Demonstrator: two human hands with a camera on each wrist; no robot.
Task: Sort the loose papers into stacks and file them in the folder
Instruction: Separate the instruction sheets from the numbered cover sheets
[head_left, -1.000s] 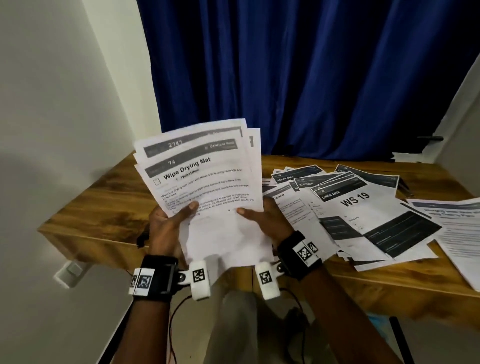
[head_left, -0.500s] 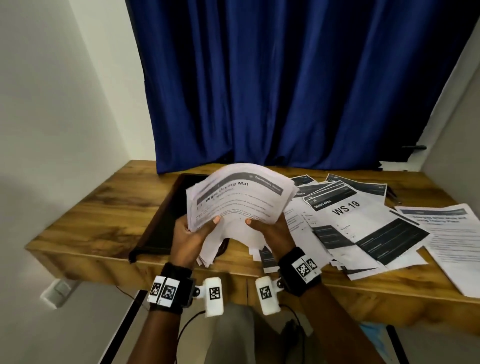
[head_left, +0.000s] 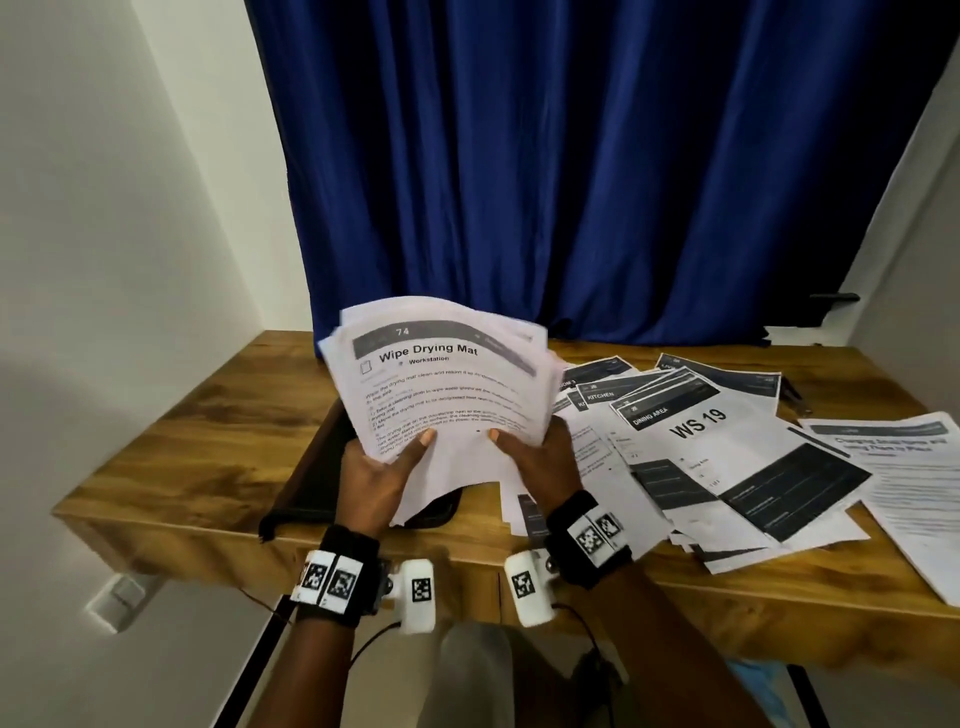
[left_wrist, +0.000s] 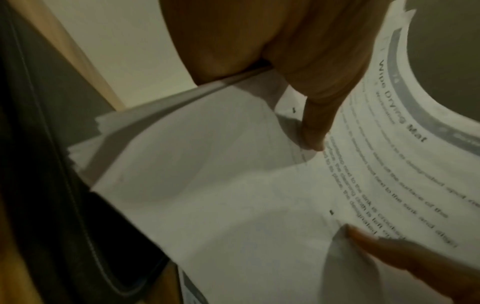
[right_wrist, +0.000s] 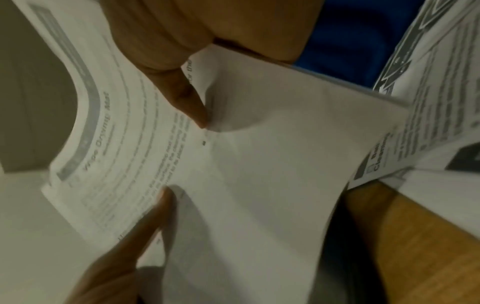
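Both hands hold one stack of white sheets (head_left: 441, 384) over the desk, its top page headed "Wipe Drying Mat". My left hand (head_left: 382, 467) grips the stack's left edge with the thumb on top. My right hand (head_left: 540, 457) grips its right edge the same way. The stack (left_wrist: 233, 195) bows upward between the thumbs in the left wrist view, and the same stack (right_wrist: 246, 164) bends in the right wrist view. A black folder (head_left: 311, 478) lies on the desk under the stack, mostly hidden by it. Loose papers (head_left: 727, 457) lie spread to the right.
The wooden desk (head_left: 171, 447) has bare wood at its left end. A blue curtain (head_left: 571, 156) hangs behind it, with white walls on both sides. A printed sheet (head_left: 914, 493) overhangs the desk's right front edge. My knees are below the front edge.
The stack dropped from upright in front of me toward the desk, bending forward, then tilted up a little. The black folder came into view beneath it. Both grips are unchanged.
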